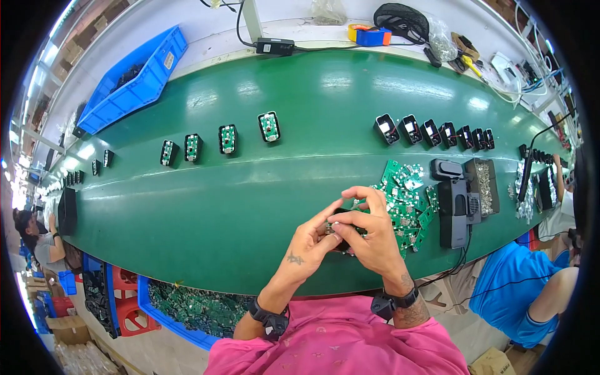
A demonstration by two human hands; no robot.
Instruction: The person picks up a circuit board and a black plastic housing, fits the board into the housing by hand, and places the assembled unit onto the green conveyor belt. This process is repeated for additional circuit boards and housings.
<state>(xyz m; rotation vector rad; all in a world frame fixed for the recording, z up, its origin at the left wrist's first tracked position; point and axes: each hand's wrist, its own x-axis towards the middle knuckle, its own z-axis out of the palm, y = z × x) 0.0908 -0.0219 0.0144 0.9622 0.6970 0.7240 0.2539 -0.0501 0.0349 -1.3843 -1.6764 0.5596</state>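
Note:
Near the front edge of the green bench, my left hand (304, 247) is closed around a small black plastic housing (341, 247), mostly hidden by fingers. My right hand (375, 232) presses thumb and fingers onto the same housing from the other side and above. Whatever lies inside it is too covered to make out. Just right of my right hand spreads a loose pile of green circuit boards (406, 206). Farther back on the left stand several black housings with green boards in them (228, 139). At the back right is a row of open black housings (410, 129) with white parts inside.
A black device (453, 212) and a tray of small metal parts (484, 187) stand right of the pile. A blue bin (134, 78) sits at the far left. Below the bench edge is a blue crate of boards (194, 306). Other people sit left (47, 247) and right (519, 294).

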